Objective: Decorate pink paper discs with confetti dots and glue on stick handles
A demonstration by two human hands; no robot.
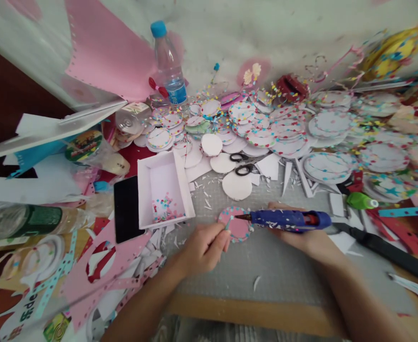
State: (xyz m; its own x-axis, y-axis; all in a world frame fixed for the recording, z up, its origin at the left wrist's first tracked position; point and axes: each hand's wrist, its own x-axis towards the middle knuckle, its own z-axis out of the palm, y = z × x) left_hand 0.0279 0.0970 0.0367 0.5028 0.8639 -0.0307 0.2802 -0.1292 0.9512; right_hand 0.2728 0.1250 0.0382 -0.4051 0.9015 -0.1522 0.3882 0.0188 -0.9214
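Observation:
My right hand (pixel 301 237) is wrapped round a blue hot glue gun (pixel 287 220). Its dark pointed nozzle lies over a pink paper disc (pixel 240 230) trimmed with small blue and pink dots around its edge. With thumb and fingers closed, my left hand (pixel 209 246) pinches the disc's lower left edge. A thin teal bit shows by those fingertips. Just behind the disc lies a plain white paper circle (pixel 236 185). To the left stands a white open box (pixel 191 209) with pink, red and teal confetti dots at its near end.
Black-handled scissors (pixel 244 169) lie behind the white circles. Many dot-trimmed paper discs (pixel 261 137) pile along the back, beside an upright water bottle (pixel 169 66). A dark phone (pixel 126 209) lies left of the box. Paper scraps litter the grey mat (pixel 237 280); a green-capped bottle (pixel 360 201) is at right.

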